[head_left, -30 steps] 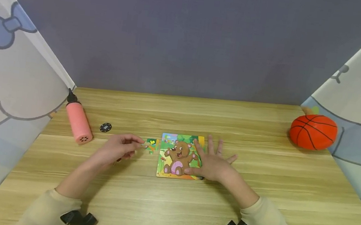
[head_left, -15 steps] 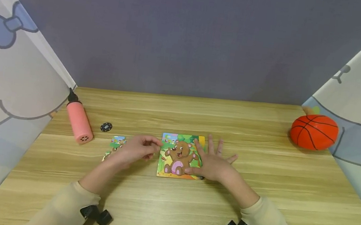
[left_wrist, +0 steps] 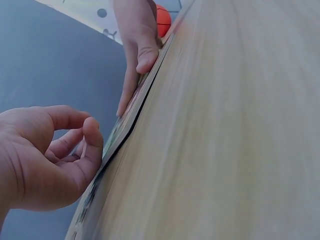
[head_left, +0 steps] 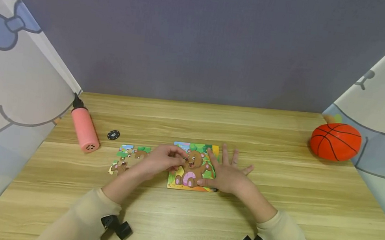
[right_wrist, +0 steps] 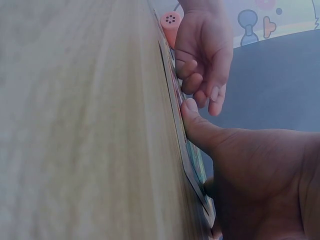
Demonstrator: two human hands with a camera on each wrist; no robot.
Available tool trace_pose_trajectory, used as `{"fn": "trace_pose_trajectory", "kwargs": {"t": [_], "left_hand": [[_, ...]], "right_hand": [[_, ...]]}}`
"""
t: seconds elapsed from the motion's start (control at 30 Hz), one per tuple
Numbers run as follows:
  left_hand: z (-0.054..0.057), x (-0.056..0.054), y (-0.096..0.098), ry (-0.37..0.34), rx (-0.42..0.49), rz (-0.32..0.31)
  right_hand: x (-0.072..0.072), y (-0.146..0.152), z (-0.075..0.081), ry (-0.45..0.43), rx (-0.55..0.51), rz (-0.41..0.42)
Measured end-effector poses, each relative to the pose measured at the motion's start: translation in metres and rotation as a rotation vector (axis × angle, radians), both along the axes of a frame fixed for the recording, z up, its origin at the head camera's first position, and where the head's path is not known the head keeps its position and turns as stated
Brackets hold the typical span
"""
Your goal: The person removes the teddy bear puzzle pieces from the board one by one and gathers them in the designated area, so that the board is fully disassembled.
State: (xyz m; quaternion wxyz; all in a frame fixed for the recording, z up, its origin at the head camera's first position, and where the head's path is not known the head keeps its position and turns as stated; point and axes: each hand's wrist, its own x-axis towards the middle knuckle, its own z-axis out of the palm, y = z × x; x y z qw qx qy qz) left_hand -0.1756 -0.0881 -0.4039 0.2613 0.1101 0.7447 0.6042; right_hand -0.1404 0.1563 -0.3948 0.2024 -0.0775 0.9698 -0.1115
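A person's left hand [head_left: 163,160] reached over the left side of a bear picture board [head_left: 185,187] near the middle of a wood-grain desk [head_left: 180,223], thumb and forefinger brought together and the other fingers curled. Whether anything was pinched between those fingertips could not be told from any of the three views. The right hand [head_left: 229,175] lay across the board's right side with fingers spread, the thumb on the picture by the bear's foot and the other fingers fanned toward and past the far right edge. The board lay flat, its brown bear [head_left: 190,174] facing up between the two hands.

Loose puzzle pieces [head_left: 120,166], printed with more bear and greenery, lay on the desk left of the board, partly hidden by the left hand and forearm. Farther left, a black round chip [head_left: 113,134] with pale marks rested near a pink pump [head_left: 85,129], which lay on its side with its black nozzle pointing toward the back. An orange-red basketball [head_left: 335,142] with black lines sat well apart at the far right.

Pale sleeves [head_left: 75,219] covered both forearms, each with a small black device [head_left: 117,226] at the cuff. A plain gray panel [head_left: 205,42] stood behind the desk, flanked by a left cartoon panel [head_left: 21,84] and a right cartoon panel [head_left: 377,157].
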Motion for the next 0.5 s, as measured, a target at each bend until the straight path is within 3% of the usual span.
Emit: {"fn": "trace_pose_trajectory", "kwargs": {"t": [0.5], "left_hand": [[-0.003,-0.002,0.019,0.046,-0.019,-0.054]], "right_hand": [[-0.001,-0.001,0.001,-0.011,0.007,0.001]]}}
